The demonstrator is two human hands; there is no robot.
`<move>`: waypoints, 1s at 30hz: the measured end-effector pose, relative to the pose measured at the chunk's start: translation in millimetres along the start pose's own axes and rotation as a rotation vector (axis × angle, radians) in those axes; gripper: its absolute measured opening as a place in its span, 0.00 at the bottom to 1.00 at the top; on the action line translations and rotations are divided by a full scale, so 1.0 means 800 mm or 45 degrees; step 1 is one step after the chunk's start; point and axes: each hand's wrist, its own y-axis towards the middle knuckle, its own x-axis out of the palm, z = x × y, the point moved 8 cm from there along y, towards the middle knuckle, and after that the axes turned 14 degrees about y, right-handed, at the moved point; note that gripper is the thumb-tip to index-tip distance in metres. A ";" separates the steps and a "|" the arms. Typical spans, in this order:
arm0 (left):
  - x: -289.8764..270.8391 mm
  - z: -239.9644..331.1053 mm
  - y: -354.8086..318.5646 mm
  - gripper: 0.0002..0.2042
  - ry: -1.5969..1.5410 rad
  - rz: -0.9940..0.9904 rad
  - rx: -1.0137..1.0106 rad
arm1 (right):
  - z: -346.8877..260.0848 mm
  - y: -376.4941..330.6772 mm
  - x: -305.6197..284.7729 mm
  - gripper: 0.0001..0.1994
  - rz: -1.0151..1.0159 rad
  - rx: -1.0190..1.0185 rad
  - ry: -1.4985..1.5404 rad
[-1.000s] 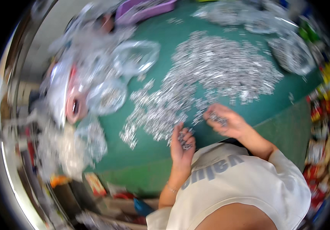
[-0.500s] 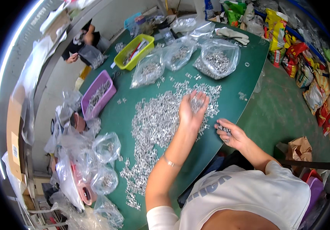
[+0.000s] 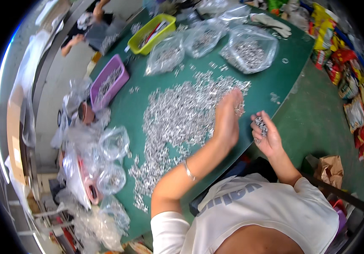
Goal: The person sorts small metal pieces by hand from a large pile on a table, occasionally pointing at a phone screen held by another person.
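Observation:
A wide pile of small silvery metal parts point(image 3: 177, 114) lies spread on the green table point(image 3: 137, 99). At the pile's right edge is my left hand point(image 3: 228, 116), turned on its side with a bracelet on its wrist. Its fingers are blurred and partly hidden, with a few of the parts near its palm. My right hand point(image 3: 268, 137), just beyond the table's right edge, holds a small handful of the metal parts in curled fingers, palm up.
A purple bin point(image 3: 120, 80) and a yellow-green bin point(image 3: 165, 26) stand beyond the pile. Clear bags of parts point(image 3: 249, 53) sit at the back, near a white glove point(image 3: 271, 23). Plastic bags point(image 3: 114, 144) crowd the left edge. Another person's hand point(image 3: 78, 39) is at the far left.
My left hand has turned from palm up onto its side and moved right and nearer the right hand. My right hand has shifted slightly right, keeping its handful. The whole view has tilted a little.

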 end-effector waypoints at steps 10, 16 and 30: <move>-0.081 -0.101 -0.134 0.14 -0.999 0.112 -0.382 | 0.146 -0.074 0.091 0.11 -1.321 -0.561 -2.081; -0.148 -0.163 -0.149 0.12 -1.135 0.065 -0.231 | 0.134 -0.005 0.125 0.16 -1.078 -0.785 -2.077; -0.215 -0.155 -0.187 0.08 -1.120 0.429 0.035 | 0.240 -0.044 0.062 0.21 -1.656 -0.489 -2.599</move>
